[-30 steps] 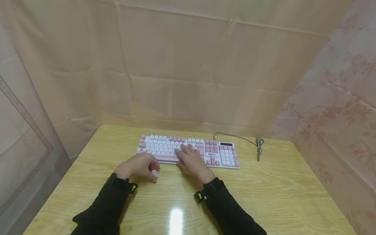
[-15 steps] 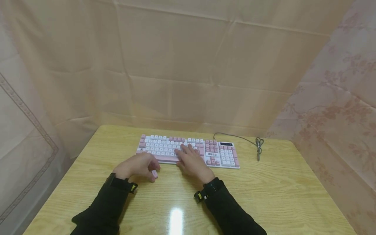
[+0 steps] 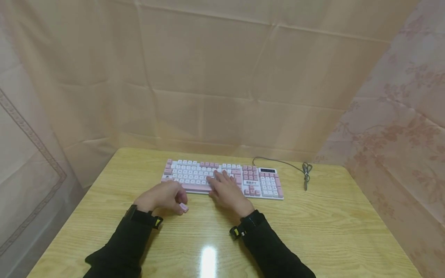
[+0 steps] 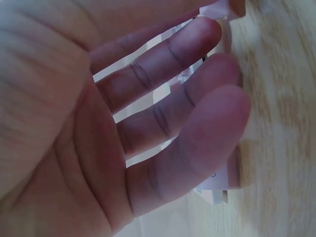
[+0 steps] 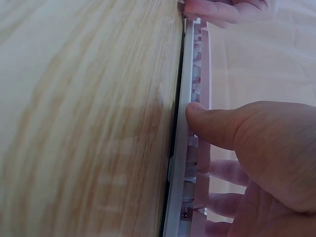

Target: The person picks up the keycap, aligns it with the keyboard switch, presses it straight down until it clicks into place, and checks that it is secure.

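A pink and white keyboard (image 3: 194,189) lies on the wooden table. Just in front of its left part, my left hand (image 3: 165,195) pinches a small pink keycap (image 3: 184,207) between thumb and fingertips. The other left fingers (image 4: 197,128) are loosely bent in the left wrist view, with the keyboard's edge behind them. My right hand (image 3: 227,193) rests on the keys right of the keyboard's middle, fingers spread. In the right wrist view the right thumb (image 5: 212,121) lies against the keyboard's front edge; the other fingers reach over the keys.
From the keyboard's back edge a cable (image 3: 278,159) runs to a tied bundle (image 3: 306,172) at the table's right rear. Bare wooden table (image 3: 330,220) stretches to the right and in front. Beige cloth (image 3: 208,77) hangs behind, with patterned cloth (image 3: 399,127) at the right.
The keycap has turned in my left fingertips, from nearly upright to slanted, and sits slightly lower. The left fingers have shifted a little. My right hand and the keyboard have stayed in place.
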A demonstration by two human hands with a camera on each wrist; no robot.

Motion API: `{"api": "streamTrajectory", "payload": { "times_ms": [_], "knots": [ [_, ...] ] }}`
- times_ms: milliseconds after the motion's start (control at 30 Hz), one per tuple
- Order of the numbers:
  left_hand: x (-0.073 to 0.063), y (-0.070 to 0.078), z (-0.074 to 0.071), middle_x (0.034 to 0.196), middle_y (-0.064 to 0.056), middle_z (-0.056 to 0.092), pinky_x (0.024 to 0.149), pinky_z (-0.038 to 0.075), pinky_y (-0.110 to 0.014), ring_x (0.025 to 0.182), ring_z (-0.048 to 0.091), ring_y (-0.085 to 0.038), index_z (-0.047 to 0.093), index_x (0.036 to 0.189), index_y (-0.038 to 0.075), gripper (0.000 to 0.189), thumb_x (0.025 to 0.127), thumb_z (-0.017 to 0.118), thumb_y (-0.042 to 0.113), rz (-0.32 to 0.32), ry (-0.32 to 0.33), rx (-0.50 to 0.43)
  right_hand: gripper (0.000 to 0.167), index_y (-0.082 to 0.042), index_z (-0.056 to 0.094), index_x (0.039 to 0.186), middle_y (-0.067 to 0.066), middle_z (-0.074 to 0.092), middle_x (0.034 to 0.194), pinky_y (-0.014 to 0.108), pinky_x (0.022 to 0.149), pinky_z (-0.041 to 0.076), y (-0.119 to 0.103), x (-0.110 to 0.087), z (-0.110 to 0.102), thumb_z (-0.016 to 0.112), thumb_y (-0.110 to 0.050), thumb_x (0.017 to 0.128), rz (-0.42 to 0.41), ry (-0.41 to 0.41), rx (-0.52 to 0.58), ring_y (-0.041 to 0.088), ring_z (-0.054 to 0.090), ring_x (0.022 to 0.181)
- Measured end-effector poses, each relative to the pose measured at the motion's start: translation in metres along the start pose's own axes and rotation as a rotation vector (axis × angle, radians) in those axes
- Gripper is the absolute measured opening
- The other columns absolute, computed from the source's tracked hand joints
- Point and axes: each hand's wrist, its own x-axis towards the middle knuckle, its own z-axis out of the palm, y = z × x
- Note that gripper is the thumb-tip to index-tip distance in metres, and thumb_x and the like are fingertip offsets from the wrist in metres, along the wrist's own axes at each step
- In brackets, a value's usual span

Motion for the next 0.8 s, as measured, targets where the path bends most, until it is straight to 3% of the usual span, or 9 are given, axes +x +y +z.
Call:
{"api": "streamTrajectory", "payload": {
  "times_ms": [800],
  "knots": [
    [0.0031,-0.0023,0.0031,0.072,0.009,0.064,0.067,0.049,-0.034,0.069,0.056,-0.013,0.076,0.081,0.019,0.014,0.078,0.088,0.012,-0.001,-0.006,0.047,0.051,-0.014,0.047,0.152,0.019,0.033,0.16,0.064,0.115,0.022,-0.0012,-0.0013,-0.0015,0.061,-0.023,0.103,0.005,-0.002,0.013,0.044,0.024,0.148]
  ]
}}
